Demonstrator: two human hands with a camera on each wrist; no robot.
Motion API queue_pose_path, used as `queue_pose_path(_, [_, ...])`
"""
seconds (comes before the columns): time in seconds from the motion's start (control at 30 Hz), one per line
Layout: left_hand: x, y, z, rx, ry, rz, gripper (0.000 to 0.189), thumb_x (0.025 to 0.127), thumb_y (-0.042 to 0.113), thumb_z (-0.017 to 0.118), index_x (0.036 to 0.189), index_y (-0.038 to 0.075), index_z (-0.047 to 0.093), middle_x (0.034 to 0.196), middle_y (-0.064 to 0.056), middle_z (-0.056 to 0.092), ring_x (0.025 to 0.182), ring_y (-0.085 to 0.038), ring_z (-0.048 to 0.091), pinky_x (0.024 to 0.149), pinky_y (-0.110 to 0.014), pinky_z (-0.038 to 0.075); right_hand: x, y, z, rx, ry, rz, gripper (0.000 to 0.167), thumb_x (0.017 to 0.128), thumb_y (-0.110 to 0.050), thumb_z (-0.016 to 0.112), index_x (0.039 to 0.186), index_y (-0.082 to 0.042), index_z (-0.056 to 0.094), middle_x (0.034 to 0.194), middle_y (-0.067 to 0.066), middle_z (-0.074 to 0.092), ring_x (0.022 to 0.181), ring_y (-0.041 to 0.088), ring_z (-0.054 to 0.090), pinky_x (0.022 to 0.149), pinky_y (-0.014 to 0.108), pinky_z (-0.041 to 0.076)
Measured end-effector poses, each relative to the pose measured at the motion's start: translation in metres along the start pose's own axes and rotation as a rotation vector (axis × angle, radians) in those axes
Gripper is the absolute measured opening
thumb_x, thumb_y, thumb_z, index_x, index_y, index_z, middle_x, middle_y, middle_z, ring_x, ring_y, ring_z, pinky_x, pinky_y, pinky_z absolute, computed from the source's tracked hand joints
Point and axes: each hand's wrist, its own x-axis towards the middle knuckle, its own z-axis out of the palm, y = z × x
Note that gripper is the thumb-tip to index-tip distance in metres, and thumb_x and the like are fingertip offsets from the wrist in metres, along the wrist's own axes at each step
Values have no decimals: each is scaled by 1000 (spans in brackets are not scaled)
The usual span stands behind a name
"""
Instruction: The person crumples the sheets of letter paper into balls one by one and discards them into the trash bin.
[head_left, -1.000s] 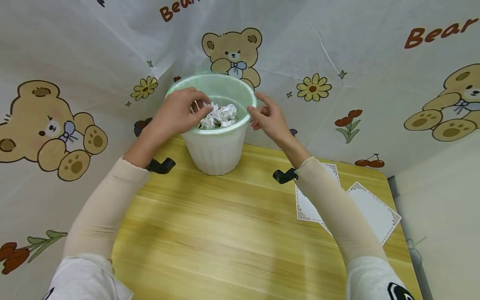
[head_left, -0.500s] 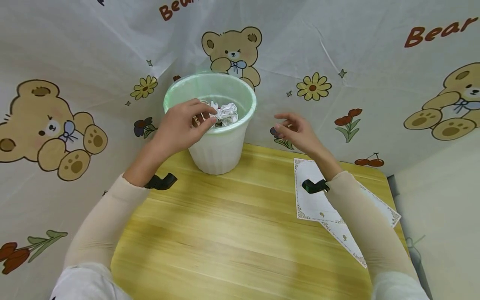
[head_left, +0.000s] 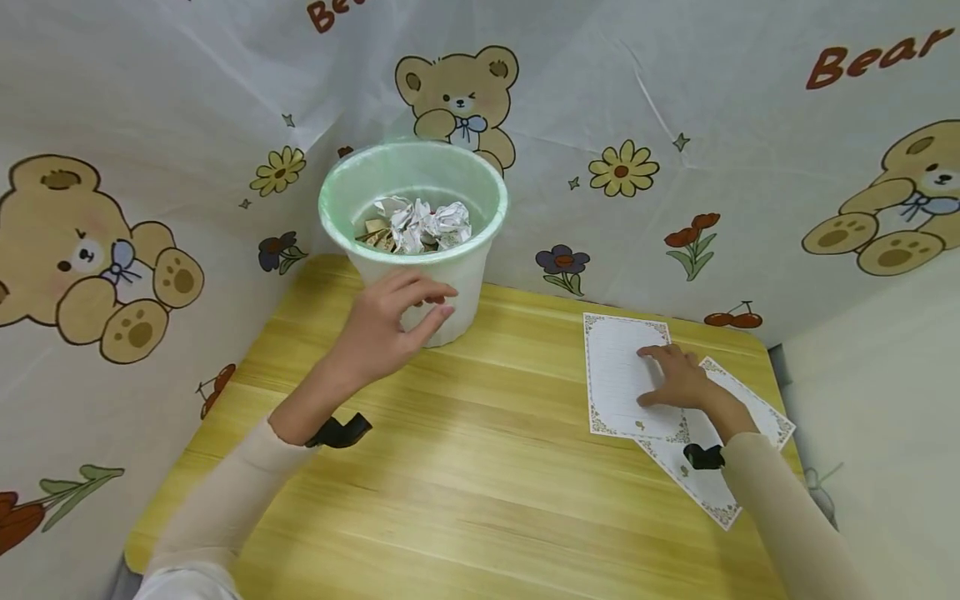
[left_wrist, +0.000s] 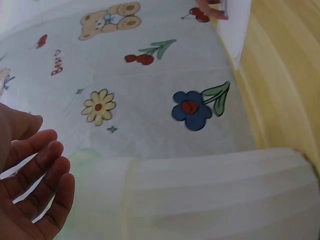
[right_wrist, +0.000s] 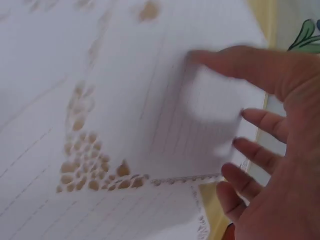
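My right hand is over the upper sheet of lined letter paper, thumb and fingers spread, fingertips right at its surface. That sheet has an ornate brown border and overlaps a second bordered sheet lying askew beneath it. In front of the white bin hangs my left hand, its fingers relaxed and holding nothing. The left wrist view shows this hand beside the bin's pale wall. Crumpled white paper and some brown scraps lie inside the bin.
The bin stands at the back left of the wooden table, close to a cloth backdrop printed with bears and flowers. Small black wrist mounts sit at both sleeves.
My right hand has left the bin's rim and moved right and down to the paper sheets. My left hand has drawn back from over the bin to in front of it.
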Motion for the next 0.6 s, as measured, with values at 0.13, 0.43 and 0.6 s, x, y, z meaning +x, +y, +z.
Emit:
queue_pose_path(0.13, [-21, -6, 34, -59, -111, -76, 13, 102, 21, 77, 113, 15, 81, 101, 2, 76, 94, -17, 70, 80, -32, 57, -3, 6, 15, -8, 51, 25, 100, 76, -46, 96, 154, -7, 47, 162, 37, 31, 131, 59, 32, 104, 80, 31])
queue_pose_path(0.43, [-71, -21, 134, -43, -517, -195, 26, 104, 34, 73, 123, 17, 78, 116, 2, 74, 108, -16, 67, 89, -36, 58, -1, -72, 63, -14, 145, -72, 98, 80, -58, 90, 156, -12, 50, 155, 25, 43, 131, 50, 40, 103, 66, 37])
queue_pose_path(0.6, [-82, -40, 174, 20, -666, -228, 53, 96, 47, 81, 140, 21, 68, 134, 1, 64, 121, -18, 54, 102, -39, 52, -3, -113, 93, -5, 161, -117, 98, 82, -66, 86, 157, -15, 49, 154, 21, 44, 129, 44, 41, 101, 58, 36])
